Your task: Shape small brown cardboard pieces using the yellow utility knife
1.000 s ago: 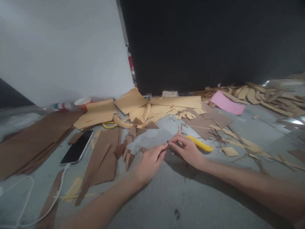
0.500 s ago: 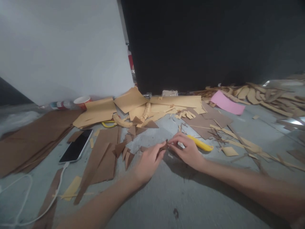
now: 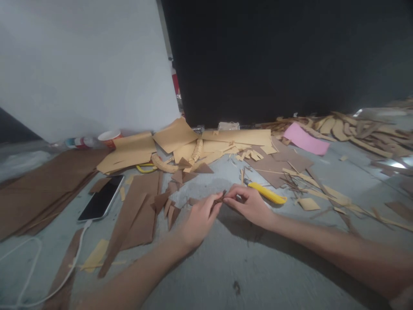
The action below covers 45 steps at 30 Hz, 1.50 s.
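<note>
Between thumb and fingers, my left hand [image 3: 201, 218] pinches a small dark brown piece of cardboard [image 3: 222, 198], largely hidden by the fingers. Against its right end my right hand [image 3: 248, 204] is closed, thumb and fingertips pressed together at the piece. A yellow utility knife [image 3: 267, 192] lies just beyond the right hand. Brown cardboard triangles [image 3: 174, 214] are scattered to the left of my left hand. Farther back sits a curved, segmented tan cardboard form [image 3: 165, 165].
A phone [image 3: 102, 199] with a white cable [image 3: 83, 241] lies left, near stacked brown sheets [image 3: 48, 185]. A paper cup [image 3: 110, 138] and tan sheets [image 3: 132, 150] stand behind. Pink paper [image 3: 306, 138], cut strips [image 3: 332, 196] and a heap of curved offcuts [image 3: 358, 131] occupy the right.
My right hand has shifted slightly and its fingers have curled in more by the brown piece. The left hand keeps its pinch. The whole view has moved a little.
</note>
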Motion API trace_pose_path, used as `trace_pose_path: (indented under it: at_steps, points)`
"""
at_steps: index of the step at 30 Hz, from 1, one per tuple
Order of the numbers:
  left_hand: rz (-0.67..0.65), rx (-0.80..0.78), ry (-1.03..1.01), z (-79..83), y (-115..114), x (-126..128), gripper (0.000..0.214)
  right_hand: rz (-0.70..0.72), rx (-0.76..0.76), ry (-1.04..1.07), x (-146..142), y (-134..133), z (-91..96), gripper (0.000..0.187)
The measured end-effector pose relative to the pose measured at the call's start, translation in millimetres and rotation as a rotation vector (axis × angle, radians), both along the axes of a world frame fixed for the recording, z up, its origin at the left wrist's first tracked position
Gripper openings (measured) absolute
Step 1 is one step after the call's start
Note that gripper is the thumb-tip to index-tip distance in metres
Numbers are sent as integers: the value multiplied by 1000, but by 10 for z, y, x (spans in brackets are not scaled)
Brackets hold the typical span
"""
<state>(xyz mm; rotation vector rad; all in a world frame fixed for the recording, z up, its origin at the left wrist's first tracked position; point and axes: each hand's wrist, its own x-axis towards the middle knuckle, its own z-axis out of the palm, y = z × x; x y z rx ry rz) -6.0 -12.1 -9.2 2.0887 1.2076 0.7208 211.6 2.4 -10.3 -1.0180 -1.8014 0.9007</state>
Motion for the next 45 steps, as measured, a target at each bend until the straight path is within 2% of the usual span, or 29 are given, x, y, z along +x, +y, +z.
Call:
trace_pose_path:
  at_steps: [5,12,15,19,22,26,29,34,45]
  points:
    - [-14,0,-6,-12,-5,-15,29,10,-145,-34,4,4,27,27]
    - [1,-66,-31,72,-2,10,32,1,-176,-1,-2,14,-4,28]
    - [21,-38,-27,63,4,30,39,0,-172,7,-10,15,-1,27]
    - [44,49,-68,40,10,30,34,21,-75,4,-4,14,40,28]
    - [64,120,-109,44,12,13,33,-32,10,28,13,15,49,25]
    - [82,186,-136,56,32,-6,32,-102,-8,45,30,20,1,21]
    - [86,115,-151,59,59,-9,31,-96,-31,59,30,13,-15,22]
    - [151,-108,-258,44,78,-17,53,-60,-48,51,16,-16,38,23]
    - [121,-133,-245,81,59,-15,45,-46,-36,-9,13,1,30,24]
